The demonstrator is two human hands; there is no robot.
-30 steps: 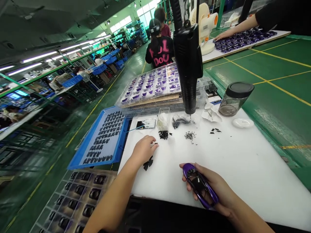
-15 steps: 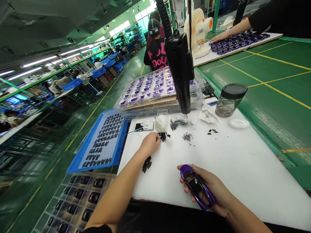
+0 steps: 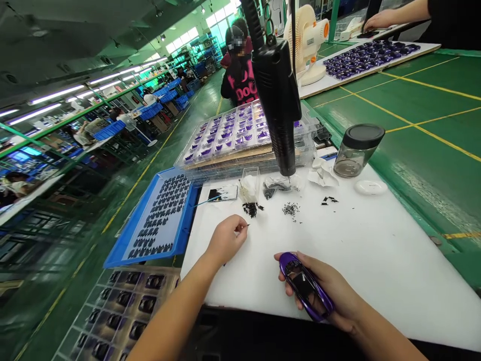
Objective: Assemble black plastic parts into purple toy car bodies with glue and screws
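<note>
My right hand (image 3: pixel 330 291) cradles a purple toy car body (image 3: pixel 306 287) with a black inside, held underside up near the front edge of the white table (image 3: pixel 376 250). My left hand (image 3: pixel 225 239) hovers to its left and pinches a tiny black part (image 3: pixel 245 226) between thumb and forefinger. Just beyond that hand lies a small heap of black parts (image 3: pixel 250 208), and further right a scatter of tiny black screws (image 3: pixel 290 209). A black electric screwdriver (image 3: pixel 278 95) hangs over the back of the table, tip down.
Clear trays of purple parts (image 3: pixel 233 135) are stacked at the back. A blue tray of black pieces (image 3: pixel 158 215) sits left, a tray of dark parts (image 3: pixel 112 311) below it. A dark-lidded jar (image 3: pixel 356 149), a white dish (image 3: pixel 370 187) and a fan (image 3: pixel 308 40) stand right. Other people work behind.
My left hand reached forward to the heap of black parts, then drew back toward me with a small part pinched in its fingers. The right hand barely moved.
</note>
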